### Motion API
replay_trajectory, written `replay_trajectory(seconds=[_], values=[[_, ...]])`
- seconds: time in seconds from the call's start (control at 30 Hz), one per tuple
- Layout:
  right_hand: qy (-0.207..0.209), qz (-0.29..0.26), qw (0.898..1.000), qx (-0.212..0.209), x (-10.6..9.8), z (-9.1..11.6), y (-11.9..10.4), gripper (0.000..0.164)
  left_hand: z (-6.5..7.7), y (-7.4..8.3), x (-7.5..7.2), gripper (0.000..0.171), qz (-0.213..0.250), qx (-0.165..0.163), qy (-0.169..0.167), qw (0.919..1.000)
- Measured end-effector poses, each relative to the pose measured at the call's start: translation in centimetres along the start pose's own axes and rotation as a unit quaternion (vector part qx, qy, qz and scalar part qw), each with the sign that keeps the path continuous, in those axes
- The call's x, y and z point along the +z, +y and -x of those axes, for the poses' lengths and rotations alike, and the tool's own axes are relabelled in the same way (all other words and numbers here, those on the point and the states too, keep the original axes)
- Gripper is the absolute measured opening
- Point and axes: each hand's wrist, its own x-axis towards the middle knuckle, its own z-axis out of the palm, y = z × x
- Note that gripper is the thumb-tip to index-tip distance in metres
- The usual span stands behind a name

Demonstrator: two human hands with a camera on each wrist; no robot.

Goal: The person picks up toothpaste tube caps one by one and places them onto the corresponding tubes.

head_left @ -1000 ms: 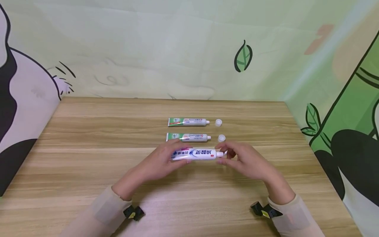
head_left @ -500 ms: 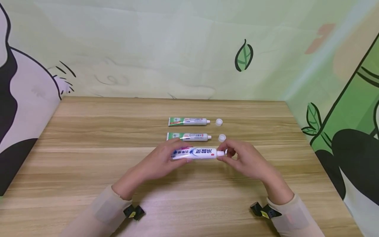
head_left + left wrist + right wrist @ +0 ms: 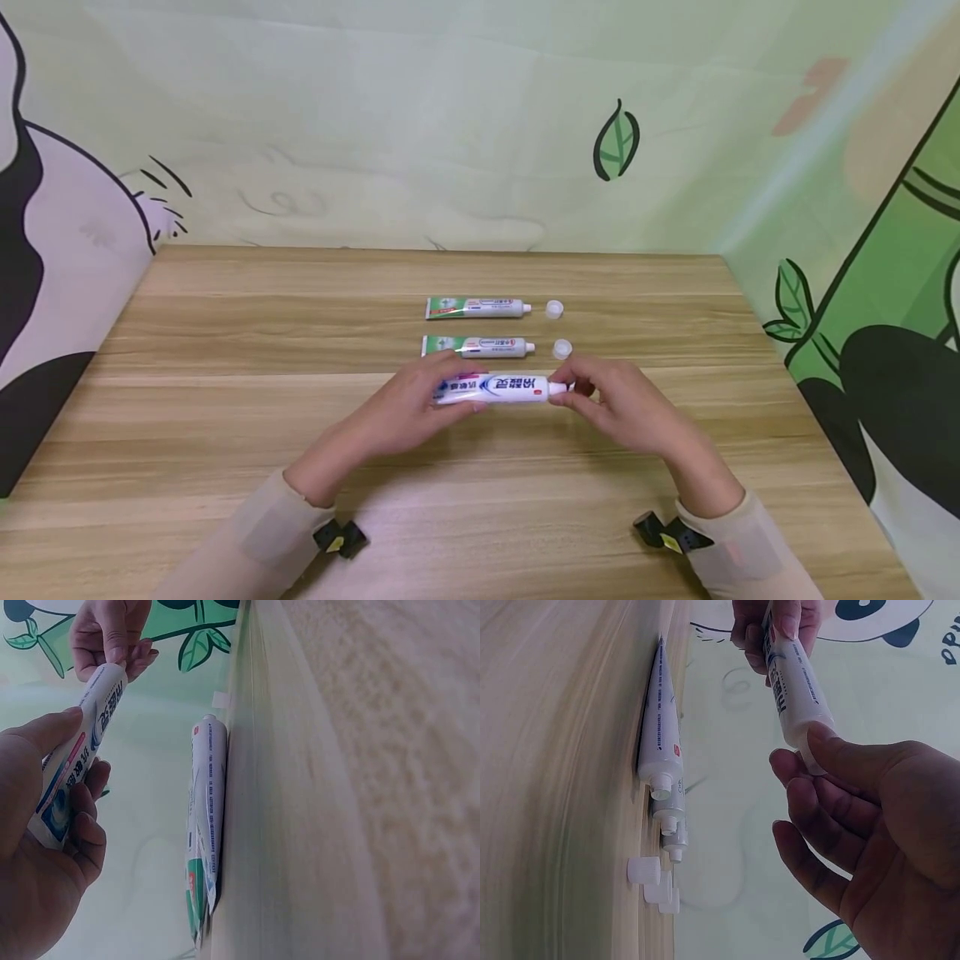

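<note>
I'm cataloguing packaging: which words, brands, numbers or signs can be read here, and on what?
"冷酸灵": on the held tube.
"抗敏感": on that same tube.
Its finer print: too small to read.
Far green tube and near green tube: print too small to read surely.
White tube on the table: lines of print too small.
Wall letters: cut off, unreadable.
Numbers: none legible.

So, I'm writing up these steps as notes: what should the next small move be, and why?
Likely a small twist by the right grip, to loosen what looks like the cap of the held tube: that grip pinches this end while the left grip holds the body, and the three tubes lying on the table have bare nozzles, with white caps nearby.
</note>
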Motion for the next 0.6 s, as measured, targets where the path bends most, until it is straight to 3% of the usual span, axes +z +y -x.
replay_trajectory(seconds=[0.6], values=[[-0.039, -0.002, 0.999, 0.023, -0.08, -0.06, -0.26, 0.008, 0.03, 0.11, -0.05, 0.039, -0.006, -0.001, -0.004, 1.0]])
